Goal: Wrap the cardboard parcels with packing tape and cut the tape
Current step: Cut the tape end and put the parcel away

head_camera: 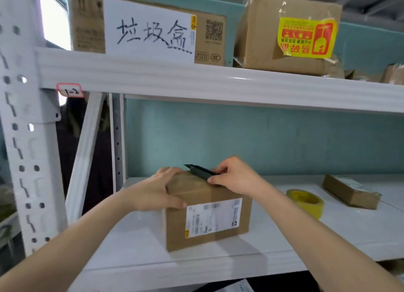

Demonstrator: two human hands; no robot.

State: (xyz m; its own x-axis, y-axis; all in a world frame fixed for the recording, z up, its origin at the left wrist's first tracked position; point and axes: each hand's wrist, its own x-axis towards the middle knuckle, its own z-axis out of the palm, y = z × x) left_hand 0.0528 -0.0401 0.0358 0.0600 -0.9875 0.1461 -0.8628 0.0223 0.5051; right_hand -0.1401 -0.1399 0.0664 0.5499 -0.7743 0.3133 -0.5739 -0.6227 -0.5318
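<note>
Left hand [160,190] clasps parcel [206,213] top-left corner, fingers curled; right hand [235,176] pinches black cutter [200,170] over parcel top.

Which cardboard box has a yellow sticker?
The brown cardboard box at the upper shelf's right; its neighbour carries a handwritten white sheet, the held parcel a white label.

Count: 2 hands (left hand [157,191], right hand [236,178]), 1 knife [201,170], 1 tape roll [306,201], 2 parcels on lower shelf [328,230] (labelled parcel [207,217], flat parcel [352,191]), 2 whole boxes on upper shelf [196,79] (signed box [87,25], stickered box [262,34]), cut-off ones uncounted.
</note>
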